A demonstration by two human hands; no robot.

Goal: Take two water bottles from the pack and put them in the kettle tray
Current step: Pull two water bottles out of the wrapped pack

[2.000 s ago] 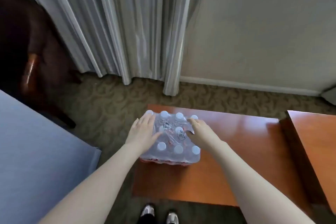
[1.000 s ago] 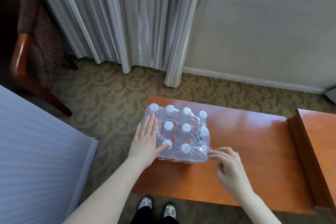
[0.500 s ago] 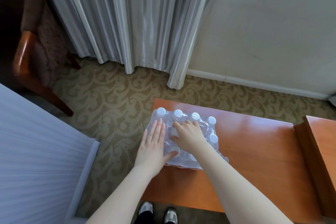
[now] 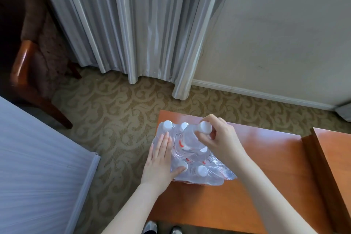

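A shrink-wrapped pack of water bottles (image 4: 205, 174) with white caps sits on the left end of a low wooden table (image 4: 269, 173). My right hand (image 4: 218, 141) grips the neck of one clear water bottle (image 4: 190, 139) with a white cap, raised partly out of the pack's torn wrap. My left hand (image 4: 161, 161) lies flat on the pack's left side, thumb across a cap. No kettle tray is in view.
A second, higher wooden surface (image 4: 338, 154) adjoins the table on the right. A bed with pale sheets (image 4: 38, 167) fills the lower left. A wooden armchair (image 4: 24, 62) stands at the far left, grey curtains (image 4: 142, 24) behind. My shoes (image 4: 161, 229) show below.
My right hand went from the pack's right corner to its top, took a bottle by the neck and lifted it partly out. The left hand stayed pressed on the pack.
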